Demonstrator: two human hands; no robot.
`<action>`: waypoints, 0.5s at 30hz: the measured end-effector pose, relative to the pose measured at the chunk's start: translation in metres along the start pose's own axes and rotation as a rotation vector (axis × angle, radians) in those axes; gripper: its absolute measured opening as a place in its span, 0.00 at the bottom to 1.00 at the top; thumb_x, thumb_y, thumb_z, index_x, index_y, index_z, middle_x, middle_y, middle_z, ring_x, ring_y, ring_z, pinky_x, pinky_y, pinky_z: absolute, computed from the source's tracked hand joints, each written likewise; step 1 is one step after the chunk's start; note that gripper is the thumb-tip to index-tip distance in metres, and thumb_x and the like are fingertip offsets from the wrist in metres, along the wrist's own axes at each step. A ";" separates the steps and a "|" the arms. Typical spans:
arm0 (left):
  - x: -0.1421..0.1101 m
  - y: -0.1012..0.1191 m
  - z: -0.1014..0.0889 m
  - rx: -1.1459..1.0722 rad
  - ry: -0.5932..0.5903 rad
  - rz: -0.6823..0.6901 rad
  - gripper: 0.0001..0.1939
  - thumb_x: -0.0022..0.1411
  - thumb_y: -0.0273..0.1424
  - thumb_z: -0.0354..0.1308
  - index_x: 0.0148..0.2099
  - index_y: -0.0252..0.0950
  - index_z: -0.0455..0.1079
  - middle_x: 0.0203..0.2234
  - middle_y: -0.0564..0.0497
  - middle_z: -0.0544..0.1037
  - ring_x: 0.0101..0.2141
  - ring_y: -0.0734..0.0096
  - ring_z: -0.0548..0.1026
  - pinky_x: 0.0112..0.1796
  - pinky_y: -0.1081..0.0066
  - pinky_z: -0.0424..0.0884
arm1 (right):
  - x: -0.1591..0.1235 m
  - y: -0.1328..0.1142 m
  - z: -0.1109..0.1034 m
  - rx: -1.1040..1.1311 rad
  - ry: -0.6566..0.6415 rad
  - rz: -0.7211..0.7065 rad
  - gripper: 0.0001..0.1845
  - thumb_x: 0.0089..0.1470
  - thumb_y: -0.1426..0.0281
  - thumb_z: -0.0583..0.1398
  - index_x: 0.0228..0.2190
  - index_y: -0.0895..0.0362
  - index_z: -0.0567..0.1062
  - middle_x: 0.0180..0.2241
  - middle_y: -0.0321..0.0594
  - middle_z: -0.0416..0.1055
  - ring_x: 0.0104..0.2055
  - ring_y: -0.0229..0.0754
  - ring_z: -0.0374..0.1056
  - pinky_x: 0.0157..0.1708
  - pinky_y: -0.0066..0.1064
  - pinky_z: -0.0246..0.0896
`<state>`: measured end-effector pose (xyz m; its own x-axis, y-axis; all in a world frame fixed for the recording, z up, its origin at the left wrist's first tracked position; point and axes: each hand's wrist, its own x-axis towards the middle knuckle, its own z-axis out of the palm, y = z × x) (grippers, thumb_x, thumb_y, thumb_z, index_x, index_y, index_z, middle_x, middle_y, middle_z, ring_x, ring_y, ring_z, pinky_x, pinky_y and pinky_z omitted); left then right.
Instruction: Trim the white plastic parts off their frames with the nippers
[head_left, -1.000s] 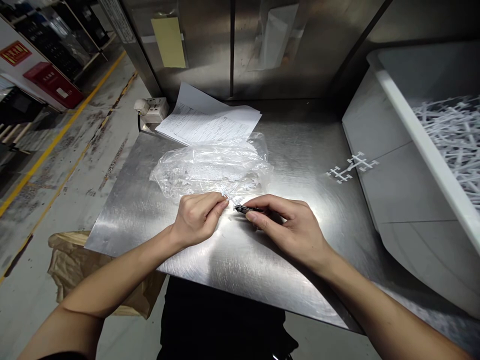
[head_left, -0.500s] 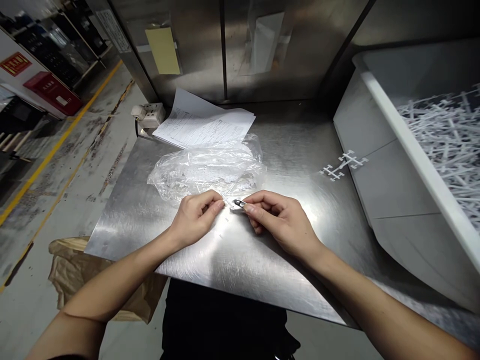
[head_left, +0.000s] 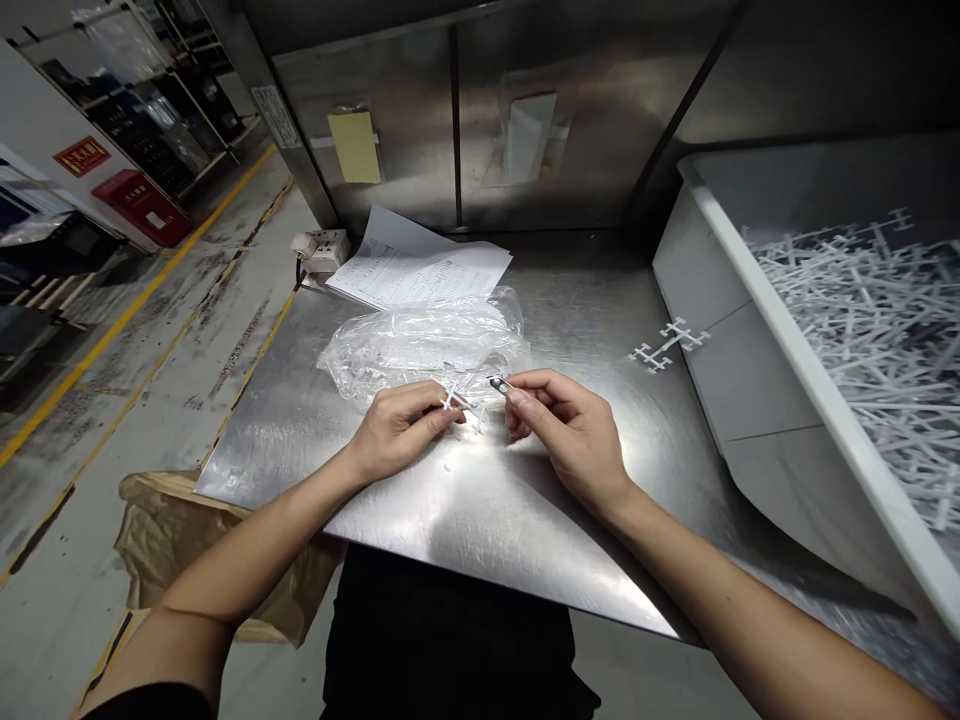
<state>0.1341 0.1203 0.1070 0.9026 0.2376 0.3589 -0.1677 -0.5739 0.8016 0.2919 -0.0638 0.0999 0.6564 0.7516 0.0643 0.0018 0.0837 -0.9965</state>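
Observation:
My left hand (head_left: 405, 425) pinches a small white branched plastic sprue (head_left: 459, 400) between thumb and fingers. My right hand (head_left: 566, 425), closed, grips what looks like a silver nail clipper (head_left: 499, 384), its head pointing left towards the sprue. A small gap separates the clipper from the sprue. Both hands are low over the metal table (head_left: 480, 520), just in front of a clear plastic bag (head_left: 420, 345). A tiny white bit (head_left: 447, 468) lies on the metal below the left hand.
On the right stands a large grey-white bin (head_left: 787, 300) heaped with white plastic sprues (head_left: 885, 340). Another sprue (head_left: 667, 345) lies beside its wall. Printed sheets (head_left: 420, 262) and a power socket (head_left: 322, 250) are at the back. Brown paper (head_left: 165, 530) sits below the table's left edge.
My right hand has drawn the clipper slightly away from the sprue. The sprue has turned in my left hand and more of it shows. The camera view has shifted a little.

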 end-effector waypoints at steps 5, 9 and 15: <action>-0.001 0.007 -0.005 0.038 0.078 0.066 0.10 0.78 0.33 0.62 0.45 0.39 0.84 0.37 0.47 0.88 0.39 0.64 0.86 0.44 0.64 0.81 | 0.001 0.007 0.004 0.022 -0.045 -0.039 0.20 0.64 0.51 0.70 0.43 0.55 0.81 0.29 0.38 0.81 0.30 0.43 0.78 0.33 0.37 0.77; -0.047 0.018 -0.035 0.111 0.258 0.060 0.07 0.76 0.31 0.65 0.47 0.40 0.85 0.40 0.47 0.89 0.40 0.63 0.86 0.42 0.62 0.83 | -0.004 0.009 0.008 0.012 -0.046 -0.048 0.19 0.66 0.52 0.70 0.45 0.54 0.80 0.33 0.40 0.83 0.36 0.45 0.81 0.41 0.41 0.80; -0.235 0.032 -0.097 0.422 1.086 -0.434 0.07 0.64 0.40 0.74 0.44 0.53 0.83 0.32 0.64 0.85 0.29 0.65 0.80 0.31 0.57 0.83 | -0.015 0.011 0.020 -0.018 -0.049 -0.033 0.19 0.69 0.50 0.68 0.48 0.51 0.79 0.39 0.41 0.85 0.47 0.51 0.84 0.54 0.50 0.79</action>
<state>-0.1216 0.1223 0.0953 0.0231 0.8804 0.4736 0.3849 -0.4451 0.8085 0.2671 -0.0617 0.0889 0.6182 0.7797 0.0991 0.0368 0.0972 -0.9946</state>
